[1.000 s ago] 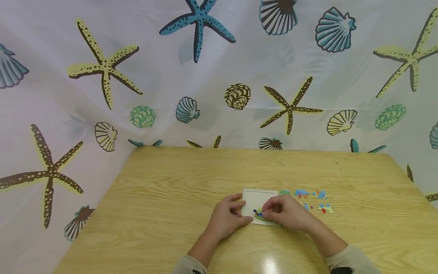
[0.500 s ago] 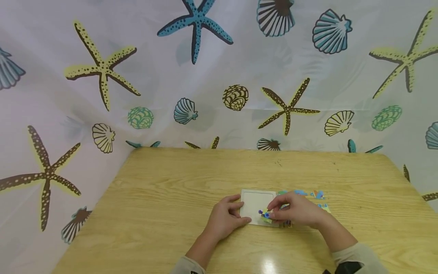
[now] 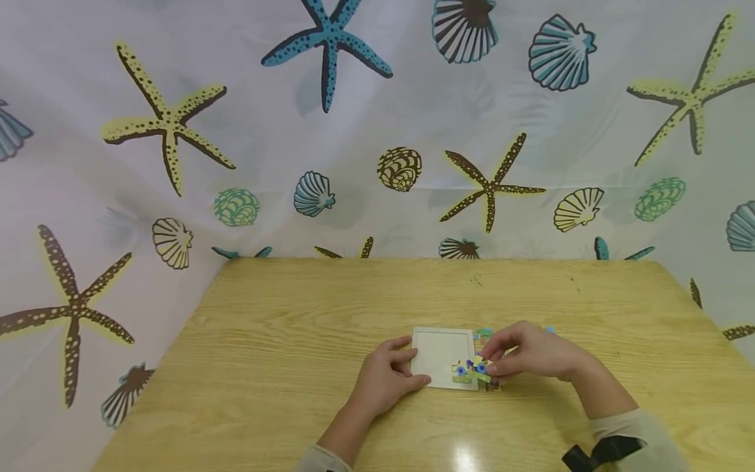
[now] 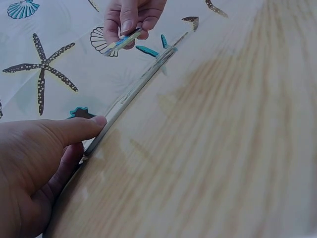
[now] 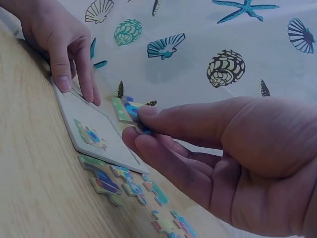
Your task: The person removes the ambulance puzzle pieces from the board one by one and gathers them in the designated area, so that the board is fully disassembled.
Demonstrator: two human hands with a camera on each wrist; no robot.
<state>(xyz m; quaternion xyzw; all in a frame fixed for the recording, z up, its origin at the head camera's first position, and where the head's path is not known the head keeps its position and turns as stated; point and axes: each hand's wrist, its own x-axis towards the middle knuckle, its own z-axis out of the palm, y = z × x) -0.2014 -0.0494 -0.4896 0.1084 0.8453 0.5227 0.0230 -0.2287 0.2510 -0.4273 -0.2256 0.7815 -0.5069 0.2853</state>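
A shallow white puzzle tray (image 3: 438, 349) lies flat on the table. My left hand (image 3: 386, 377) holds its left side, thumb at the near edge and fingers along the side. One jigsaw piece (image 3: 460, 373) with a blue round shape lies inside the tray's near right corner. My right hand (image 3: 533, 354) pinches another jigsaw piece (image 5: 130, 110) between thumb and fingers, raised over the tray's right edge. In the left wrist view that held piece (image 4: 121, 43) appears nearly edge-on.
Several loose jigsaw pieces (image 5: 101, 181) lie on the wooden table (image 3: 283, 341) along the tray's right side; in the head view my right hand hides most of them. A curtain (image 3: 354, 144) printed with starfish and shells hangs behind and beside the table.
My right hand has moved right with its pinched jigsaw piece, from above the tray to its right edge. The piece in the near right corner now shows. My left hand keeps its hold.
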